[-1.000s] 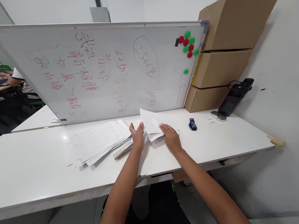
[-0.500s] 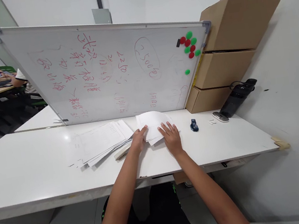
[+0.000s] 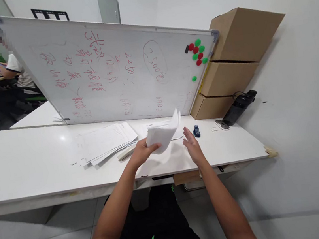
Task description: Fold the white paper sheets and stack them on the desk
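Note:
Folded white paper [image 3: 163, 135] is raised above the table, its upper edge standing up. My left hand [image 3: 144, 151] grips it by the near left side, thumb on the front. Just right of the paper is my right hand [image 3: 192, 145], apart from it, fingers stretched and nothing held. Behind the held paper more printed sheets [image 3: 176, 133] lie on the table, partly covered. To the left a loose pile of papers [image 3: 106, 142] is fanned out. A pale stapler-like tool [image 3: 126, 153] lies beside my left wrist. A small dark blue object [image 3: 196, 131] sits right of my right hand.
A whiteboard [image 3: 128, 72] with red writing and magnets leans at the back of the white table [image 3: 34, 166]. Stacked cardboard boxes [image 3: 231, 77], a black bottle [image 3: 239, 108] and a computer mouse [image 3: 222, 125] stand at the right. Another person [image 3: 17, 69] sits far left.
My left hand has lifted the paper off the table, and it now stands tilted. My right hand has let go and moved right. The view has shifted slightly.

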Demonstrator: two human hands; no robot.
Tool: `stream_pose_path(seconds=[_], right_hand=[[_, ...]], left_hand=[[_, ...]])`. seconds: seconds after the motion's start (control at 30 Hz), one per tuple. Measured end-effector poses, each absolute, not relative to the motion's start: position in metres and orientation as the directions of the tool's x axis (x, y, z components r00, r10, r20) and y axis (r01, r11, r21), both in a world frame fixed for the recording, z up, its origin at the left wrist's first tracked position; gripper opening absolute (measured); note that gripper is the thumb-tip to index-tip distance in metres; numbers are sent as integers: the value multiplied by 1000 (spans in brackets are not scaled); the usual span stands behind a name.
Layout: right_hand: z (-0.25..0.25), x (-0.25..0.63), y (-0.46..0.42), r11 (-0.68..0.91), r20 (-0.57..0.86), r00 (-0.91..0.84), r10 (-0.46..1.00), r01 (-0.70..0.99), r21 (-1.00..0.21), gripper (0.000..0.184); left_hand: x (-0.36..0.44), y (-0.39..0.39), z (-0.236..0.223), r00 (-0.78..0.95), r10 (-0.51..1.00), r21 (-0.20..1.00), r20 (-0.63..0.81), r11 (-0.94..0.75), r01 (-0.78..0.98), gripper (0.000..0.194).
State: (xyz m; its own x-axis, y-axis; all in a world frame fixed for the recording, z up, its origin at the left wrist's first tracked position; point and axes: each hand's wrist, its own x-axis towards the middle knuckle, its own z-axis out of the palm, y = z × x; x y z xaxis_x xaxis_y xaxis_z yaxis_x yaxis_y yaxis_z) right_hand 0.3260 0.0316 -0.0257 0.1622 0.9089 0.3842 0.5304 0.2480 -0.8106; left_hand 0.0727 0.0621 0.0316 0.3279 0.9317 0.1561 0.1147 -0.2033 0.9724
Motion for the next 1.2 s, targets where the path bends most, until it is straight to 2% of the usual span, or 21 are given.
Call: stream_pose_path(seconds=[0.1, 0.2, 0.3, 0.4, 0.47, 0.53, 0.63, 0.7, 0.87, 0.97, 1.1, 1.2], right_hand=[[-24, 327, 1, 296, 316, 11, 949, 324, -899, 84], [-23, 316, -14, 269, 276, 5, 961, 195, -943, 96], [-23, 303, -11, 223, 231, 62, 971, 110, -969, 83], [-22, 293, -5, 219, 230, 54, 972, 162, -962, 52], [-21, 288, -2, 247, 259, 27, 966, 222, -943, 40], [-22, 286, -3, 234, 239, -7, 971, 242, -942, 41], [-22, 285, -7, 158, 158, -20, 987, 257, -954, 56], [-22, 283, -10, 158, 165, 2, 986, 282, -946, 63], [-16, 271, -14, 121, 144, 66, 987, 269, -955, 47], [-10, 259, -15, 142, 172, 129, 977, 218, -966, 47], [-8, 240, -18, 126, 147, 274, 950, 94, -988, 50], [-7, 230, -19, 80, 111, 297, 948, 113, -990, 47]], left_hand=[[51, 46, 25, 383, 915, 969, 128, -197, 148, 29], [36, 38, 12, 279, 949, 957, 146, -207, 205, 32], [25, 32, 0, 208, 951, 875, 231, -296, 382, 31], [15, 24, -8, 205, 939, 822, 276, -341, 455, 33], [7, 20, -11, 200, 938, 834, 283, -344, 432, 35], [0, 17, -14, 180, 941, 843, 288, -338, 417, 36], [-8, 14, -18, 136, 950, 844, 281, -312, 437, 35], [-11, 10, -19, 108, 953, 839, 282, -300, 453, 34], [-2, -5, -13, 65, 931, 719, 359, -321, 617, 29], [7, -11, -8, 61, 909, 667, 413, -347, 659, 27], [13, -11, -9, 46, 912, 705, 408, -347, 618, 38], [14, -10, -13, 2, 936, 803, 353, -304, 513, 49]])
